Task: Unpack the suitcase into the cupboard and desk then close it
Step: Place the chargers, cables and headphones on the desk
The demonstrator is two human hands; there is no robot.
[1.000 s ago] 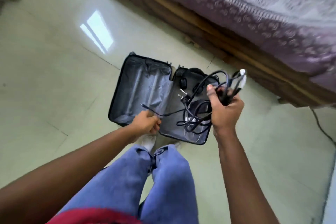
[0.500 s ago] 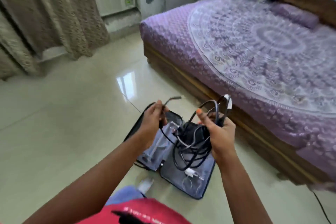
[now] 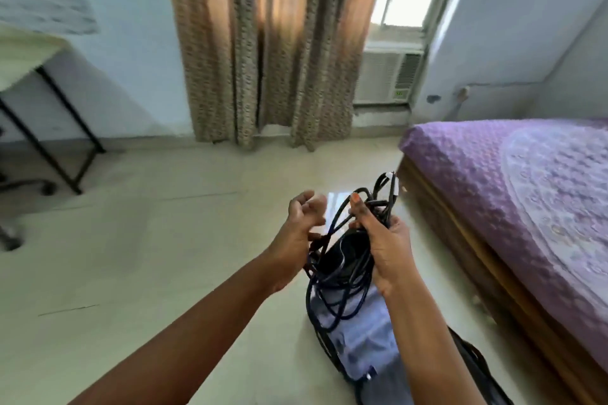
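Right hand (image 3: 386, 240) grips black cables (image 3: 339, 286); their white tag (image 3: 393, 181) unreadable.

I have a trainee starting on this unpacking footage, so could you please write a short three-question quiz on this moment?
1. True or false: the right hand grips the bundle of black cables.
2. Where does the suitcase lie? A) on the bed B) open on the floor C) on the desk
3. Fill in: the desk stands to the ___ of the curtain.

Key
1. True; its grip is round the gathered loops, while the left hand holds a strand beside it.
2. B; it lies beside the bed.
3. Left.
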